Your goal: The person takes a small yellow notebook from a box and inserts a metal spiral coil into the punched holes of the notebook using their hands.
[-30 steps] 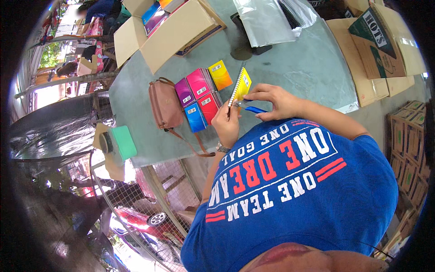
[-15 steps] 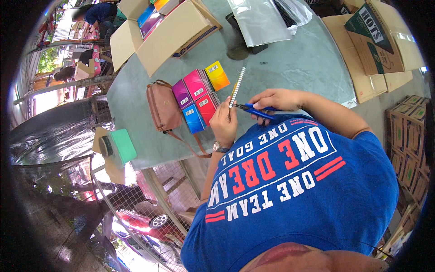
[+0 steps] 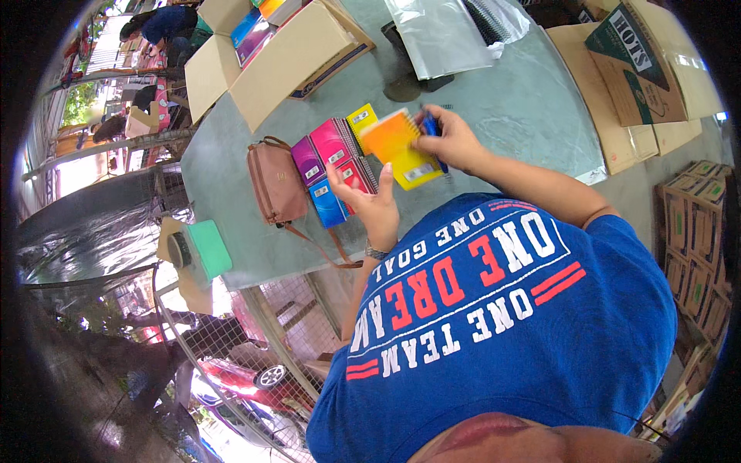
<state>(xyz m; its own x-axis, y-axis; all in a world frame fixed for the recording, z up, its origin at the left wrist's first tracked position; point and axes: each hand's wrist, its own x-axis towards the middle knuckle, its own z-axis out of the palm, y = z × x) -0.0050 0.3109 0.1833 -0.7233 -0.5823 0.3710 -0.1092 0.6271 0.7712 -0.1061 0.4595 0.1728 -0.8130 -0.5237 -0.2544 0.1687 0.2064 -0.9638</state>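
My right hand (image 3: pixel 455 145) grips a small yellow-orange spiral notebook (image 3: pixel 409 174) by its coil edge, lifted over the table and blurred by motion. Blue-handled pliers (image 3: pixel 430 123) are held in that same hand, partly hidden by the fingers. To the left of the notebook, my left hand (image 3: pixel 377 212) is open with fingers spread, holding nothing. Just beyond it lie several spiral notebooks side by side: purple (image 3: pixel 307 160), pink (image 3: pixel 330 143), red (image 3: pixel 355 171), blue (image 3: pixel 328 202) and yellow (image 3: pixel 360 117).
A brown pouch (image 3: pixel 276 185) with a strap lies left of the notebooks on the grey-green table (image 3: pixel 532 100). Beyond are an open carton (image 3: pixel 297 58) of notebooks and clear plastic sleeves (image 3: pixel 440 38). Cardboard (image 3: pixel 633 92) stands at the right; a green container (image 3: pixel 208 248) is at the left.
The notebook, earlier held edge-on by the left hand with the pliers at its coil, is now in the right hand, its cover showing. The left hand has let go and spread.
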